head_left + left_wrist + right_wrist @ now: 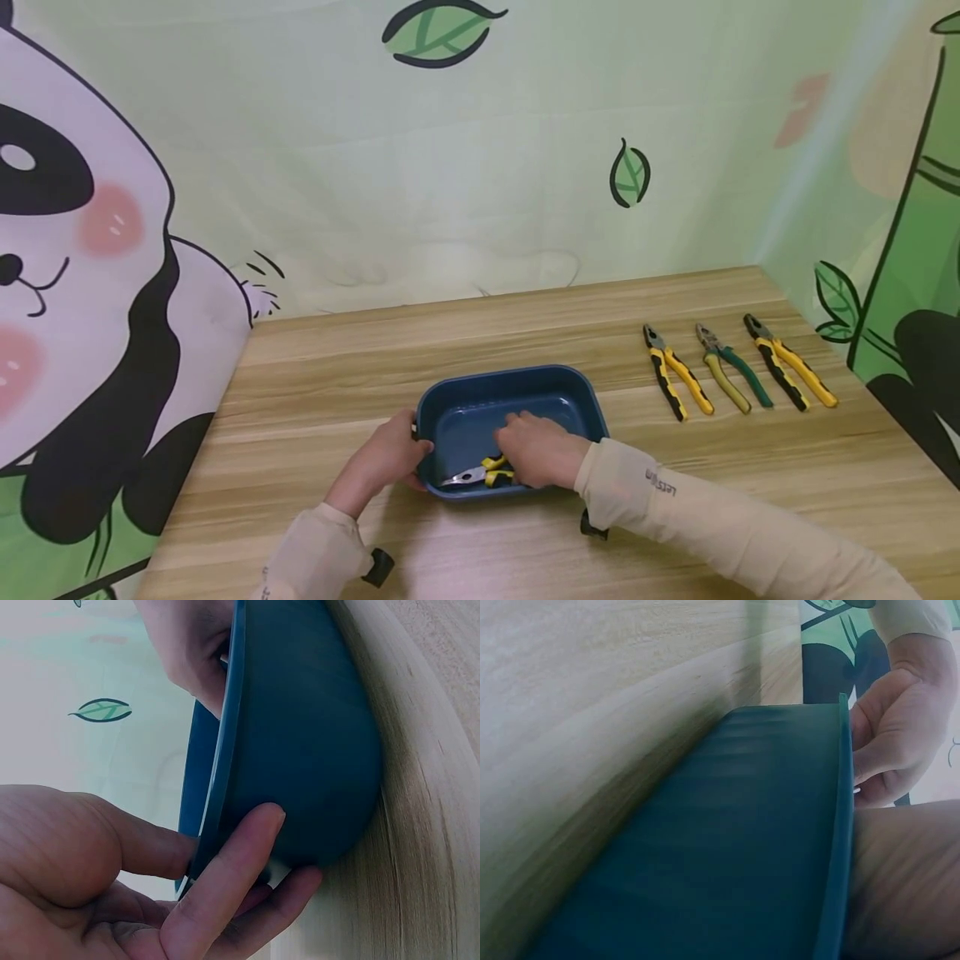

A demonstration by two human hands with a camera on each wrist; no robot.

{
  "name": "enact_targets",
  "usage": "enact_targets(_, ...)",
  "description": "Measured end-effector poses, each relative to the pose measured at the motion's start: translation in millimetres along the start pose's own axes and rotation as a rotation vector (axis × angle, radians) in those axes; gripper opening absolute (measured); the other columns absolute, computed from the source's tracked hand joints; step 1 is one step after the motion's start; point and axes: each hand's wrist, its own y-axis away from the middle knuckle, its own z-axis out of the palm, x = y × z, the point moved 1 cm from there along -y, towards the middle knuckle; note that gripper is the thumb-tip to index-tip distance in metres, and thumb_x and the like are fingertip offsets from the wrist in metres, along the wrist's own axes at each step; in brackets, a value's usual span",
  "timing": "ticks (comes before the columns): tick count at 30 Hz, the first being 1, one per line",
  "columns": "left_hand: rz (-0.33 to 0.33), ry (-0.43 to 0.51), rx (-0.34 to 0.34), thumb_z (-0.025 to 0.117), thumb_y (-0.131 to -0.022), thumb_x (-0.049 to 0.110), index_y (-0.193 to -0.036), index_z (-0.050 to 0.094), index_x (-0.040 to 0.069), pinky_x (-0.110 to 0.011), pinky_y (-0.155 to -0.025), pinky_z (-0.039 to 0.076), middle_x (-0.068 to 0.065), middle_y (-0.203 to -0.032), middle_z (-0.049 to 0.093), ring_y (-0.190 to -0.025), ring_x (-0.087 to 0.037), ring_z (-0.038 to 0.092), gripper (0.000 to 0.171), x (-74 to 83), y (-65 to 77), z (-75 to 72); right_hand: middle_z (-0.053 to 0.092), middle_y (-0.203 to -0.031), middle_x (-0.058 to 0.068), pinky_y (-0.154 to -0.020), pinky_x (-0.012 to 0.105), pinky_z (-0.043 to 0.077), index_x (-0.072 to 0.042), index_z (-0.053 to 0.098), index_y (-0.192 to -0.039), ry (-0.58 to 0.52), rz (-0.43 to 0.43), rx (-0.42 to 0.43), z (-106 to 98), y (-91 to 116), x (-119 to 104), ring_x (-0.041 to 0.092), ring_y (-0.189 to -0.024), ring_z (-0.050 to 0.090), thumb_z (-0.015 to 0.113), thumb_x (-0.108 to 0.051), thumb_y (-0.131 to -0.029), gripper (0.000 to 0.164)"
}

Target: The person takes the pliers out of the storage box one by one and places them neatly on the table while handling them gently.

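Note:
A dark blue rectangular tray (517, 379) with raised walls stands on the table. My left hand (390, 450) grips its left end, thumb over the rim and fingers beneath; in the left wrist view the fingers (225, 892) lie against the outer wall. Inside, near the front wall, lies a pair of pliers (468, 476) with a tapering silver nose pointing left and yellow-and-black handles. My right hand (542, 450) reaches into the tray and holds these handles with curled fingers, covering most of them. In the right wrist view the tray wall (720, 840) hides the fingertips.
To the right on the wooden table (330, 375) lie yellow-and-black pliers (675, 371), green-handled pliers (731, 367) and another yellow-and-black pair (787, 362), side by side, noses to the back. A printed cloth backdrop (480, 183) rises behind the table.

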Motion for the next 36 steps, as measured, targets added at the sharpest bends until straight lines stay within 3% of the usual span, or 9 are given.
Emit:
enact_targets(7, 0.011, -0.013, 0.005, 0.058, -0.098, -0.008, -0.134, 0.044, -0.017, -0.039, -0.055, 0.067, -0.035, -0.113, 0.061, -0.068, -0.033, 0.072, 0.040, -0.2, -0.9, -0.3, 0.063, -0.100, 0.007, -0.075, 0.044, 0.060, -0.010, 0.074, -0.110, -0.004, -0.008, -0.011, -1.7, -1.8, 6.0, 0.024, -0.092, 0.059, 0.087, -0.027, -0.084, 0.034)
enact_targets(13, 0.014, -0.016, 0.010, 0.059, -0.098, -0.008, -0.133, 0.045, -0.017, -0.040, -0.055, 0.067, -0.034, -0.111, 0.061, -0.067, -0.033, 0.072, 0.039, -0.4, -0.3, 0.0, 0.066, -0.103, 0.004, -0.090, 0.053, 0.057, -0.010, 0.075, -0.108, -0.057, 0.012, -0.061, -6.7, -5.5, 13.3, 0.024, -0.096, 0.058, 0.083, -0.031, -0.085, 0.032)
enact_targets(15, 0.012, -0.016, 0.010, 0.059, -0.098, -0.008, -0.133, 0.045, -0.017, -0.041, -0.055, 0.067, -0.034, -0.112, 0.061, -0.067, -0.033, 0.072, 0.039, -0.3, 0.1, 0.1, 0.066, -0.098, 0.002, -0.088, 0.049, 0.058, -0.011, 0.076, -0.105, -0.080, 0.011, -0.071, -8.2, -6.2, 15.2, 0.021, -0.092, 0.057, 0.082, -0.032, -0.085, 0.030)
enact_targets(21, 0.006, -0.014, 0.002, 0.059, -0.098, -0.008, -0.135, 0.044, -0.017, -0.039, -0.054, 0.067, -0.034, -0.113, 0.061, -0.074, -0.036, 0.073, 0.041, 0.7, -0.8, 0.1, 0.062, -0.081, -0.004, -0.063, 0.027, 0.054, -0.011, 0.076, -0.101, -0.194, 0.003, -0.092, -12.2, -5.3, 19.6, 0.014, -0.072, 0.056, 0.080, -0.033, -0.087, 0.026)
enact_targets(30, 0.010, -0.019, -0.001, 0.058, -0.098, -0.008, -0.135, 0.044, -0.017, -0.039, -0.054, 0.067, -0.033, -0.110, 0.062, -0.071, -0.035, 0.073, 0.040, 0.7, -0.8, -0.3, 0.062, -0.077, -0.004, -0.060, 0.023, 0.048, -0.010, 0.077, -0.099, -0.271, -0.061, -0.111, -19.3, -4.4, 22.0, 0.012, -0.066, 0.053, 0.074, -0.030, -0.091, 0.022)
enact_targets(36, 0.016, -0.026, 0.007, 0.059, -0.098, -0.008, -0.134, 0.045, -0.017, -0.040, -0.054, 0.067, -0.031, -0.108, 0.063, -0.067, -0.032, 0.072, 0.040, -0.4, -0.4, -0.2, 0.061, -0.074, -0.005, -0.057, 0.022, 0.043, -0.014, 0.076, -0.094, -0.290, -0.046, -0.138, -23.5, -3.8, 21.3, 0.010, -0.063, 0.051, 0.070, -0.032, -0.092, 0.019)
